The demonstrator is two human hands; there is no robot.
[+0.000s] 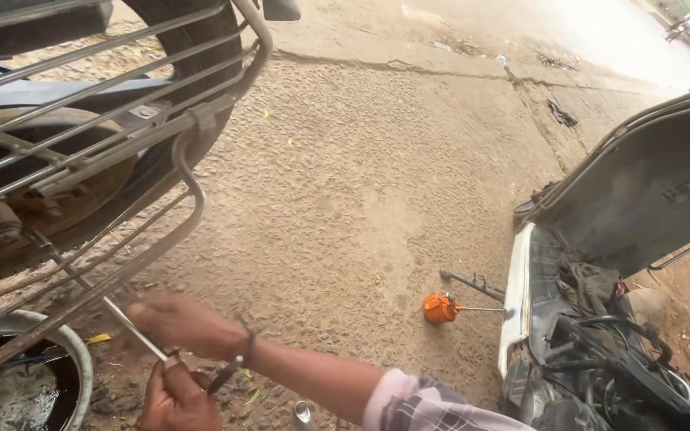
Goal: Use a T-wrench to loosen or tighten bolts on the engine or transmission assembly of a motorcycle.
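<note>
Two bare hands meet low beside a metal guard frame (121, 144) bolted over a vehicle's rear wheel (193, 48): the right hand (181, 323), its arm reaching in from the right in a checked sleeve (433, 407), is closed over a long thin metal rod (133, 327), while the left hand (176, 399), just below it, grips the rod's near end together with a dark-handled tool (224, 375). The rod slants up from the hands toward the brake hub (49, 172) behind the frame; where its far tip ends cannot be made out. Directly under the frame, left of the hands, stands a round basin (81, 351) of dark liquid. The likely risk is a slip: with both hands bunched at one end, a sudden give could drive knuckles into the frame's bars or drop the rod into the basin. Well to the right of the frame, an orange oil can (441, 307) and a loose spanner (473, 281) lie on the rough concrete (361, 175), near an opened vehicle body (600, 319).
</note>
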